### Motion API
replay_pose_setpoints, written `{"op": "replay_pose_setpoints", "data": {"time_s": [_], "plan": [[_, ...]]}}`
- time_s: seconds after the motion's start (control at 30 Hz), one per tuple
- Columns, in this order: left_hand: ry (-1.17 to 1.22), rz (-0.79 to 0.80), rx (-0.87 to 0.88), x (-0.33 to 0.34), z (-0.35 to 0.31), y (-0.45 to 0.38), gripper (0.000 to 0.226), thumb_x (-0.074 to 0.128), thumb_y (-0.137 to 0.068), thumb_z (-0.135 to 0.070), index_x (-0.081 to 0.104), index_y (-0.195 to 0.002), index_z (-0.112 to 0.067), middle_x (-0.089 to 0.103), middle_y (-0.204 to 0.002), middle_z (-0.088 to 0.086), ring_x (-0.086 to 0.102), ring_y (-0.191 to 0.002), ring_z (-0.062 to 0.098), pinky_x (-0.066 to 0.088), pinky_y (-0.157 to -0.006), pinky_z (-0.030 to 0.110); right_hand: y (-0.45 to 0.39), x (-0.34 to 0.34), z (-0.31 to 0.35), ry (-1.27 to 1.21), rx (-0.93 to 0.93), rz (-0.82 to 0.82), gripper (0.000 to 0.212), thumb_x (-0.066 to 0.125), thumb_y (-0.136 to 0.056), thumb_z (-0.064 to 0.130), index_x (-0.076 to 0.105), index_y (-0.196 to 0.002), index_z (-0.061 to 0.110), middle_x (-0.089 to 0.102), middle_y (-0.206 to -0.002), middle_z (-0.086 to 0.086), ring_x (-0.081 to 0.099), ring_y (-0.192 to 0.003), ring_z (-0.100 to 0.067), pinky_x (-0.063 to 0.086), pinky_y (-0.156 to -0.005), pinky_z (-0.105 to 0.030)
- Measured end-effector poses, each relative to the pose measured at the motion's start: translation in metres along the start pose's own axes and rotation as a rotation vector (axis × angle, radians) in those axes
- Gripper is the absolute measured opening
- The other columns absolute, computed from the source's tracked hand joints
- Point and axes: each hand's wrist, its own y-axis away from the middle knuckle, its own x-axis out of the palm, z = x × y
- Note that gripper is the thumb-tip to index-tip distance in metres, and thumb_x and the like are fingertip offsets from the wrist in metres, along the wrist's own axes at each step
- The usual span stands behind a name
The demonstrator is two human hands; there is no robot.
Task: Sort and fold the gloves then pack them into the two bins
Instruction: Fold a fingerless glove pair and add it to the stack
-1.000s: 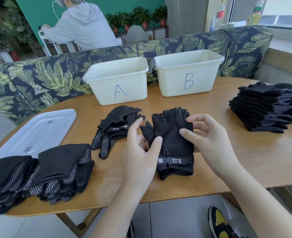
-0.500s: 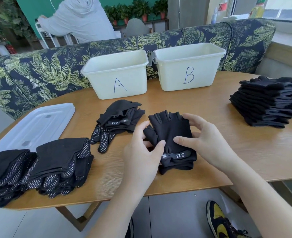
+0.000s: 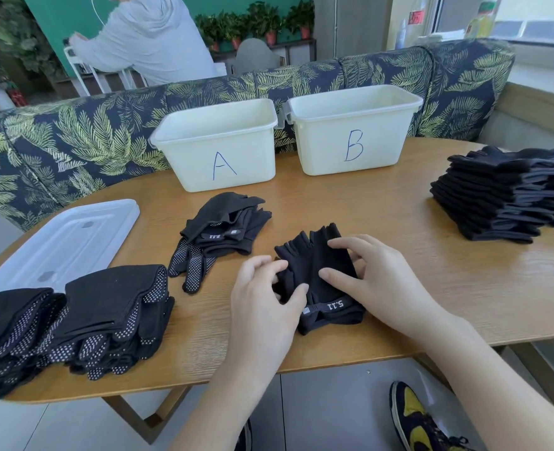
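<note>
glove [image 3: 314,271] lay on table [image 3: 432,288], left hand [image 3: 262,304] pinching its nine o'clock edge, right hand [image 3: 376,281] fingers spread flat, pressing it.

Both bare forearms are extended forward from the lower edge of the view, converging toward the middle. The left hand [image 3: 264,299] is held palm down with its fingers curled, and black fabric is pinched between its thumb and fingertips, the thumb pointing toward the right. The right hand [image 3: 378,281] is also turned palm down, its index finger and thumb stretched out to the left and laid flat, while its remaining fingers are bent beneath the palm and are largely hidden.
</note>
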Motion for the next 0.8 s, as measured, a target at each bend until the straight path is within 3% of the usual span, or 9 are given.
{"op": "replay_pose_setpoints", "data": {"time_s": [0.13,0.27,0.4,0.47,0.6,0.7,0.8], "plan": [[0.0,-0.057,0.045,0.001,0.001,0.003,0.034,0.08,-0.086,-0.025,0.074,-0.119,-0.018,0.054,-0.125,-0.017,0.06,-0.092,0.003,0.042,-0.08,0.004,0.001,0.001,0.003,-0.031,-0.03,-0.021,0.05,0.076,-0.089,0.041,0.062,-0.135,0.029,0.057,-0.125,0.023,0.057,-0.093,0.005,0.044,-0.081,-0.005],[-0.044,-0.034,0.049,-0.001,0.005,0.002,0.03,0.069,-0.094,-0.035,0.073,-0.121,-0.026,0.052,-0.131,-0.017,0.05,-0.12,0.005,0.028,-0.093,0.0,0.001,0.003,-0.002,0.025,-0.009,0.072,0.052,0.074,-0.088,0.046,0.062,-0.135,0.028,0.055,-0.133,0.021,0.053,-0.096,0.006,0.045,-0.093,-0.012],[-0.072,-0.007,0.052,-0.006,0.014,-0.01,0.03,0.052,-0.101,-0.037,0.069,-0.125,-0.035,0.057,-0.13,-0.016,0.044,-0.125,0.01,0.035,-0.107,0.028,0.001,0.002,-0.005,0.108,-0.001,0.098,0.049,0.069,-0.09,0.051,0.064,-0.133,0.027,0.048,-0.14,0.018,0.042,-0.118,0.002,0.03,-0.1,-0.016],[-0.047,0.047,0.034,-0.01,0.018,-0.017,0.029,0.051,-0.104,-0.033,0.066,-0.128,-0.038,0.059,-0.123,-0.023,0.045,-0.123,0.009,0.035,-0.103,0.027,0.002,0.001,-0.005,0.14,-0.027,0.068,0.05,0.065,-0.09,0.056,0.064,-0.132,0.029,0.046,-0.144,0.015,0.037,-0.133,-0.006,0.028,-0.105,-0.021],[0.103,0.113,-0.016,-0.014,0.022,-0.023,0.027,0.054,-0.104,-0.032,0.066,-0.127,-0.039,0.063,-0.112,-0.031,0.052,-0.12,0.003,0.042,-0.097,0.022,0.007,-0.001,0.001,0.156,-0.179,-0.023,0.049,0.056,-0.093,0.064,0.067,-0.128,0.031,0.047,-0.147,0.016,0.034,-0.141,-0.008,0.03,-0.112,-0.03],[0.17,0.104,-0.051,-0.014,0.022,-0.026,0.023,0.061,-0.1,-0.034,0.069,-0.121,-0.039,0.069,-0.103,-0.027,0.057,-0.114,0.0,0.045,-0.095,0.022,0.012,0.0,0.007,0.186,-0.244,0.071,0.059,0.047,-0.092,0.072,0.065,-0.133,0.033,0.047,-0.148,0.021,0.033,-0.142,-0.002,0.029,-0.114,-0.029],[0.196,0.079,-0.065,-0.012,0.023,-0.029,0.021,0.068,-0.096,-0.028,0.072,-0.115,-0.037,0.071,-0.094,-0.021,0.06,-0.101,-0.007,0.041,-0.083,0.006,0.014,0.006,0.005,0.246,-0.23,0.211,0.071,0.035,-0.089,0.08,0.062,-0.137,0.036,0.047,-0.148,0.024,0.029,-0.143,0.004,0.023,-0.115,-0.025]]}}
